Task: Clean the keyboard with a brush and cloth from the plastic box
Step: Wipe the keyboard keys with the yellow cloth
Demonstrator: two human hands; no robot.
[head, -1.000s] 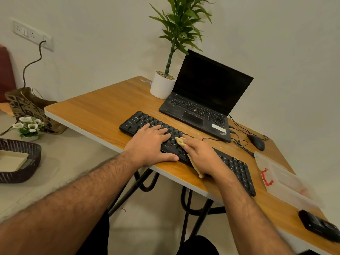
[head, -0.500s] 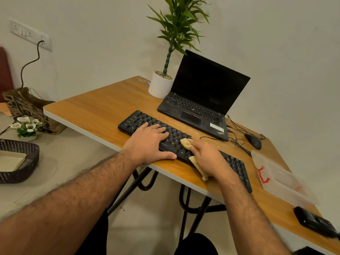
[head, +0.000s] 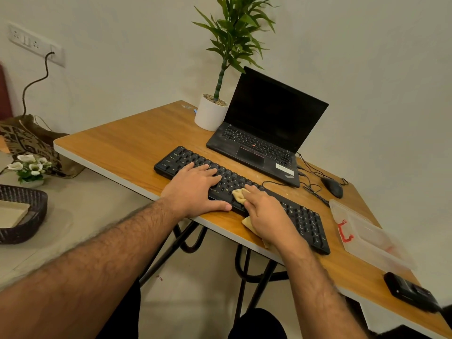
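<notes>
- Yellow cloth (head: 238, 195) lies under the right hand (head: 265, 216), bunched on the keys near the middle of the keyboard (head: 303, 222), its tail trailing off the front onto the desk (head: 127, 145) by the near edge
- Right fingers (head: 250, 190) curl over the cloth and press it down onto the keys; they look clamped on it rather than spread
- Left hand (head: 193, 192) lies flat on the left half of the keyboard, fingers straight and slightly apart, thumb along the front rim, pinning the board in place
- Keyboard sits slanted along the near edge of the desk, in front of the laptop (head: 266, 133)
- Box (head: 367, 238) stands near the right edge, beside the keyboard's right end; no brush can be made out in it
- Step in hand, as I judge it: wiping the key tops with the cloth
- To do it well: keep the left hand's weight on so the board does not skate toward the edge
- Wipe in rows, with even pressure, using a folded pad so the cloth edge reaches the gaps between keys
- Gather the loose tail so it does not drag
- Right end of the board looks yet to be covered; the left hand must shift for the keys beneath it
</notes>
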